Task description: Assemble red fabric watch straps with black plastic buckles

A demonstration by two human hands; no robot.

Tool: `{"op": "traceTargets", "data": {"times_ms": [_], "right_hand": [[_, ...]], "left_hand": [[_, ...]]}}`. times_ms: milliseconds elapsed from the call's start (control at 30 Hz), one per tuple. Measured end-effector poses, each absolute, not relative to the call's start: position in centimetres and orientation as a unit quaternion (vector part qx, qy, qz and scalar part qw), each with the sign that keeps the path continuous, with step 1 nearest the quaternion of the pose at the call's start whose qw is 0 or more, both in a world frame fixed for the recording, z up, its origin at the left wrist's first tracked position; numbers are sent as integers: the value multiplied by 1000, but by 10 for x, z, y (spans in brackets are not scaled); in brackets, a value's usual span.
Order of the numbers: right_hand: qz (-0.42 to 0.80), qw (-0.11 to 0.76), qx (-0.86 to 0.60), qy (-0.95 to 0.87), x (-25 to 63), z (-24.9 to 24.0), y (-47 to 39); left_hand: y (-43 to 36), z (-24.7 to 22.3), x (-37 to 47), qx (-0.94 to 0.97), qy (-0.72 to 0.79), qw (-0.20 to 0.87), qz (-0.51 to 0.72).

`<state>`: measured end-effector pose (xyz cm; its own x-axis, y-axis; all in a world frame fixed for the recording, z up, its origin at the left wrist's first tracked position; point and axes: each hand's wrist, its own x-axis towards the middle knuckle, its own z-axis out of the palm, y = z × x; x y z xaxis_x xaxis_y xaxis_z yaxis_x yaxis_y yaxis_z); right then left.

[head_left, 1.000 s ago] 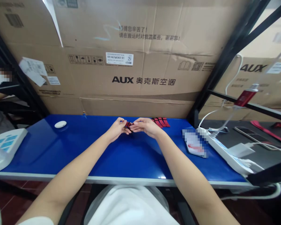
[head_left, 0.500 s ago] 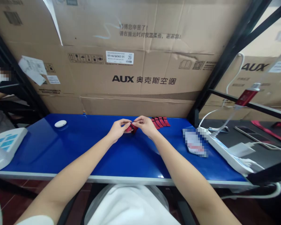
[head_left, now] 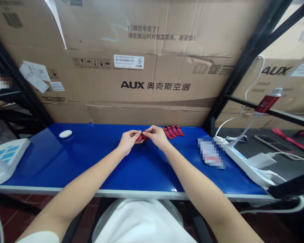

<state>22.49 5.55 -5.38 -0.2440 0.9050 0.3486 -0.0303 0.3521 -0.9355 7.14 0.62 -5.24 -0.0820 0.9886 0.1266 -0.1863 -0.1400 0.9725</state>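
Fingers: left hand [head_left: 128, 141], at 9 o'clock of the work, thumb and fingertips pinched on a small red piece [head_left: 139, 138]; right hand [head_left: 158, 136], at 3 o'clock, likewise pinching its far end. Red piece: one, between the two sets of fingertips, partly covered by them, dark detail near its middle; whether it touches the table beneath cannot be told. Handling, by judgement: light, soft, pliable, probably fabric, hardly fragile, little inclined to slip; best taken by opposite edges, thumb against forefinger, since a single-point hold would let it fold. Red strips [head_left: 173, 131]: a short row, black-banded, between 2 and 3 o'clock, just beyond the right hand. Blue table [head_left: 147, 172]: one, glossy, beneath all. White oval object [head_left: 65, 134]: 9 o'clock, well apart. Pixelated flat item [head_left: 211, 153] and white power strip [head_left: 245, 163]: between 3 and 4 o'clock. Cardboard carton [head_left: 91, 81]: 12 o'clock, printed AUX.
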Motion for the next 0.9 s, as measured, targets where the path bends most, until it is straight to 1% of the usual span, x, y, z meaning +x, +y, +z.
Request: {"op": "traceTargets", "data": {"times_ms": [233, 500, 600, 700, 800, 900], "right_hand": [[502, 499, -303, -638, 228, -47, 49], [509, 469, -310, -652, 231, -43, 47], [506, 475, -309, -650, 232, -43, 48], [511, 460, -298, -662, 233, -41, 45], [515, 441, -296, -672, 234, -38, 41], [522, 442, -309, -661, 234, -38, 41]], "left_hand": [[6, -46, 65, 444, 434, 524, 583], [3, -41, 58, 510, 393, 550, 532], [3, -40, 57, 507, 398, 546, 536], [4, -40, 56, 507, 406, 528, 548], [4, -39, 53, 532, 405, 530, 521], [2, -37, 53, 554, 399, 533, 499]]}}
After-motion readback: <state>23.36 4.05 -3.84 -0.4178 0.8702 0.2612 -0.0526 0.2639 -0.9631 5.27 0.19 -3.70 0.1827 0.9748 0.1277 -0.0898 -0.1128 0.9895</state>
